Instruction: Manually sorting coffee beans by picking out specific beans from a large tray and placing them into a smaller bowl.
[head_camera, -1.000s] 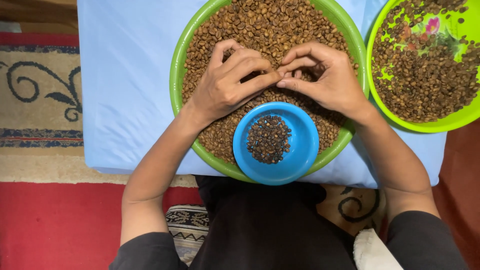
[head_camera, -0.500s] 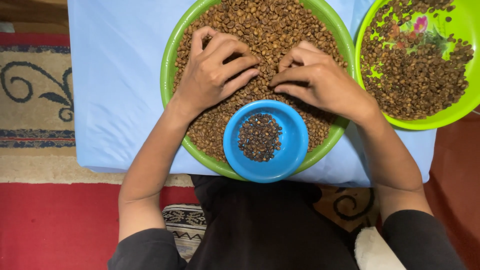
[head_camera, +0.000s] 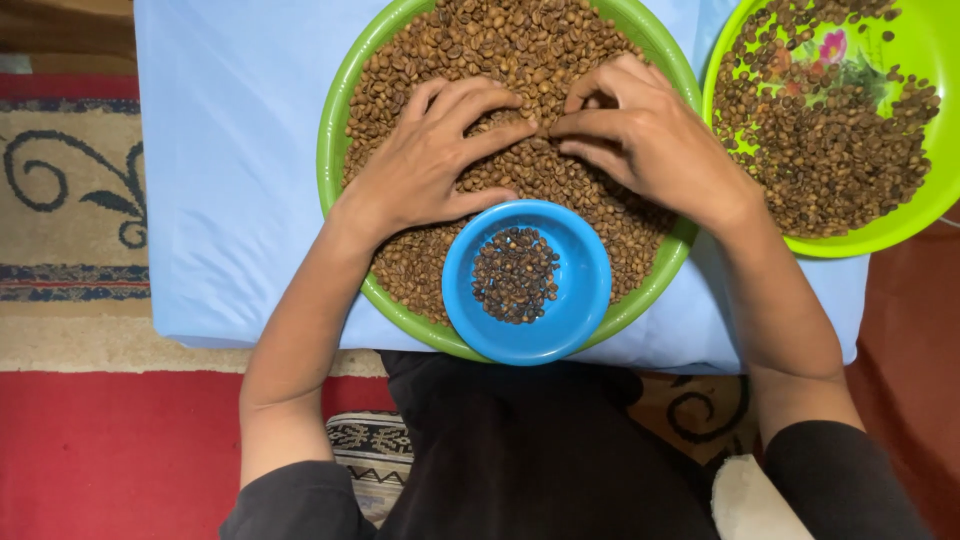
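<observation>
Light-brown coffee beans heap a large green tray on a pale blue cloth, with a small blue bowl of darker beans resting at the tray's 6 o'clock edge. The left hand lies flat, fingers spread, holding nothing; the right hand curls over the beans, fingertips meeting the left's at centre.

two green trays, one blue bowl, two hands

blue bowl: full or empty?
Partly filled. The blue bowl holds a small pile of dark beans at its centre, with bare blue floor around it.
</observation>
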